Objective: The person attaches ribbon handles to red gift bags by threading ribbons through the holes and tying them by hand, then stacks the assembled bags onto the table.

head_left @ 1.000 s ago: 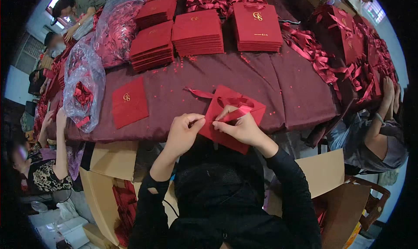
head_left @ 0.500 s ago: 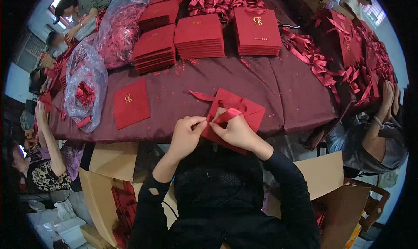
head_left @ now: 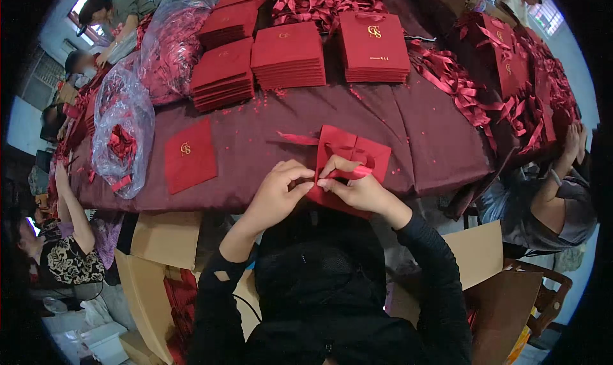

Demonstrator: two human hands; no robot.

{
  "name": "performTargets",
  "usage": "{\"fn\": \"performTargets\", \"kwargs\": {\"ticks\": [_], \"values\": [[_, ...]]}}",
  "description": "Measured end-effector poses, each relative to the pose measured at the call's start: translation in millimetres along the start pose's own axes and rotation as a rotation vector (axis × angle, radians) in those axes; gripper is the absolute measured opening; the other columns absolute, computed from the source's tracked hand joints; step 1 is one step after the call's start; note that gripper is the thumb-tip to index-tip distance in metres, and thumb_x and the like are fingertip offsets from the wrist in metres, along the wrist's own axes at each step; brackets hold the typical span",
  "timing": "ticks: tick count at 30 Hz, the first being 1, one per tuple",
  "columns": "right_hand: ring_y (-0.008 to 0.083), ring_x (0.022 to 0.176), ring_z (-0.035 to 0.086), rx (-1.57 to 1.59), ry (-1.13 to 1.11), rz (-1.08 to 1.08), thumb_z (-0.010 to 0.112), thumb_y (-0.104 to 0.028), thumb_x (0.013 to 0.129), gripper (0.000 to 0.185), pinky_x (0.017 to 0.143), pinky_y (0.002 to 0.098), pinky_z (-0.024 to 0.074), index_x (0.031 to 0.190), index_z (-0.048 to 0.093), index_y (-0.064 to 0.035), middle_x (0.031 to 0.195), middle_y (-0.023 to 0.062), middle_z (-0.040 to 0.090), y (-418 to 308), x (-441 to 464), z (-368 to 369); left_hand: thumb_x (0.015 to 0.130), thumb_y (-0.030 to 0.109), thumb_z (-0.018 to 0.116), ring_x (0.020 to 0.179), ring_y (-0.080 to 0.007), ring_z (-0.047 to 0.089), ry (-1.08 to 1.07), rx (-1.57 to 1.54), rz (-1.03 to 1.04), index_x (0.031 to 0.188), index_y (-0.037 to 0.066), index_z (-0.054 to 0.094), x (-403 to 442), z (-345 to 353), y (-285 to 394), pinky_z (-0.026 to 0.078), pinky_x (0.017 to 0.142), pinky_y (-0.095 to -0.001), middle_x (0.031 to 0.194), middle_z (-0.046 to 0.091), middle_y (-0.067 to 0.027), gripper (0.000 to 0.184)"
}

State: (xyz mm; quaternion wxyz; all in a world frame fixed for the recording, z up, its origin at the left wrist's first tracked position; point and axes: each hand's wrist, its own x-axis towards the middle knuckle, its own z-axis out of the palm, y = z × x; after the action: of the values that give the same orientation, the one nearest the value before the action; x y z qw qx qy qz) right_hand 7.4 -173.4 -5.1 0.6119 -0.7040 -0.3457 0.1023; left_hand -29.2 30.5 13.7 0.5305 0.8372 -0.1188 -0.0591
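A red paper bag [head_left: 375, 154], folded flat and turned at an angle, lies at the table's front edge. Red ribbon [head_left: 300, 137] sticks out past its left corner, and more of it loops across the bag's face. At the bag's left edge, my left hand [head_left: 281, 189] pinches thumb and forefinger together; what is between them is hidden. My right hand [head_left: 363, 191] rests over the bag, fingertips closed close to the left ones, with ribbon running through its fingers. Left of both hands lies a single flat red bag [head_left: 191, 155] with a gold emblem.
Stacks of red bags [head_left: 288, 55] and heaped ribbons [head_left: 440, 71] cover the table's far side. A clear plastic bag [head_left: 121, 135] of ribbon sits at left. Open cardboard boxes [head_left: 167, 237] flank my lap. Other people's hands [head_left: 573, 138] show at both sides.
My right hand has shifted slightly right and its fingertips have drawn closer to my left ones. The ribbon over it has slid lower. The view has moved slightly.
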Motion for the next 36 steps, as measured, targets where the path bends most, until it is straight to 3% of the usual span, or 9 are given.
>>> {"fn": "performTargets", "kwargs": {"ticks": [1, 5, 8, 14, 23, 25, 27, 31, 36], "values": [[0.0104, 0.078, 0.057, 0.041, -0.01, 0.047, 0.064, -0.003, 0.088, 0.008, 0.07, 0.0247, 0.046, 0.089, 0.057, -0.0016, 0.083, 0.0037, 0.057, -1.1, -0.2, -0.9, 0.081, 0.01, 0.065, 0.084, -0.0252, 0.056, 0.031, 0.032, 0.144, 0.1, 0.002, 0.066, 2.4, 0.4, -2.1, 0.044, 0.075, -0.0349, 0.086, 0.058, -0.0101, 0.02], [0.0113, 0.081, 0.057, 0.104, -0.045, 0.173, 0.067, -0.006, 0.086, 0.011, 0.072, 0.026, 0.0464, 0.088, 0.057, -0.002, 0.084, 0.0039, 0.058, -2.6, -0.2, -1.7, 0.079, 0.008, 0.065, 0.09, -0.0303, 0.053, -0.112, 0.132, 0.133, 0.092, 0.001, 0.064, 9.0, -9.0, -0.5, 0.043, 0.079, -0.0384, 0.09, 0.057, -0.011, 0.015], [0.0117, 0.081, 0.058, 0.032, -0.016, 0.026, 0.073, -0.012, 0.082, 0.021, 0.073, 0.0277, 0.0466, 0.089, 0.056, -0.0021, 0.083, 0.0037, 0.058, -1.2, -0.2, 0.2, 0.079, 0.005, 0.063, 0.087, -0.0314, 0.053, -0.189, 0.205, 0.194, 0.086, 0.0, 0.062, 11.5, -7.9, -5.8, 0.043, 0.077, -0.0386, 0.089, 0.056, -0.012, 0.01], [0.0195, 0.08, 0.058, -0.335, -0.062, 0.089, 0.082, -0.021, 0.072, 0.038, 0.073, 0.0301, 0.0461, 0.092, 0.054, -0.0043, 0.082, 0.0075, 0.057, -3.9, -3.5, 3.9, 0.079, 0.003, 0.06, 0.089, -0.033, 0.053, 0.01, 0.339, 0.126, 0.083, 0.0, 0.06, 0.3, -10.9, -3.6, 0.043, 0.078, -0.0397, 0.087, 0.056, -0.0124, 0.006], [0.0328, 0.109, 0.053, -0.504, 0.098, -0.043, 0.083, -0.03, 0.067, 0.058, 0.092, 0.0393, 0.0448, 0.111, 0.057, -0.003, 0.111, 0.0164, 0.056, -0.4, -15.7, 4.0, 0.079, 0.001, 0.061, 0.078, -0.0326, 0.057, 0.056, 0.249, 0.024, 0.084, -0.001, 0.058, 1.0, -18.6, -14.2, 0.045, 0.069, -0.0376, 0.084, 0.055, -0.0142, 0.005], [0.0341, 0.111, 0.051, -0.543, 0.125, -0.099, 0.084, -0.032, 0.066, 0.063, 0.093, 0.0401, 0.044, 0.114, 0.057, -0.0015, 0.113, 0.0172, 0.054, -2.7, -19.0, 1.6, 0.079, -0.001, 0.061, 0.077, -0.0312, 0.058, 0.223, 0.325, 0.118, 0.084, -0.001, 0.059, 2.4, -28.7, -25.7, 0.046, 0.068, -0.0359, 0.083, 0.055, -0.0144, 0.005], [0.0348, 0.109, 0.051, -0.642, 0.013, -0.118, 0.084, -0.032, 0.063, 0.069, 0.093, 0.0397, 0.0443, 0.115, 0.056, 0.0033, 0.116, 0.0188, 0.052, -8.0, -20.2, -3.5, 0.081, 0.0, 0.063, 0.075, -0.0229, 0.058, 0.377, 0.087, -0.159, 0.086, -0.003, 0.06, -1.0, -54.4, -18.8, 0.046, 0.067, -0.0315, 0.08, 0.054, -0.0118, 0.006], [0.0346, 0.107, 0.051, -0.686, 0.016, -0.172, 0.084, -0.031, 0.063, 0.071, 0.093, 0.0392, 0.0446, 0.115, 0.055, 0.0072, 0.117, 0.0194, 0.05, -10.7, -20.6, -0.4, 0.081, 0.001, 0.063, 0.073, -0.0202, 0.057, 0.458, 0.506, -0.01, 0.086, -0.003, 0.061, -14.9, -101.2, -44.5, 0.045, 0.066, -0.0295, 0.082, 0.055, -0.0106, 0.007], [0.034, 0.107, 0.051, -0.71, 0.001, -0.181, 0.084, -0.027, 0.062, 0.073, 0.092, 0.0377, 0.0454, 0.119, 0.053, 0.0061, 0.118, 0.0194, 0.05, -7.5, -21.8, 2.7, 0.081, 0.002, 0.06, 0.093, -0.0364, 0.056, 0.361, 0.644, -0.151, 0.095, -0.001, 0.063, -6.6, -101.0, -57.7, 0.044, 0.081, -0.0418, 0.093, 0.056, -0.0171, 0.014]]}}
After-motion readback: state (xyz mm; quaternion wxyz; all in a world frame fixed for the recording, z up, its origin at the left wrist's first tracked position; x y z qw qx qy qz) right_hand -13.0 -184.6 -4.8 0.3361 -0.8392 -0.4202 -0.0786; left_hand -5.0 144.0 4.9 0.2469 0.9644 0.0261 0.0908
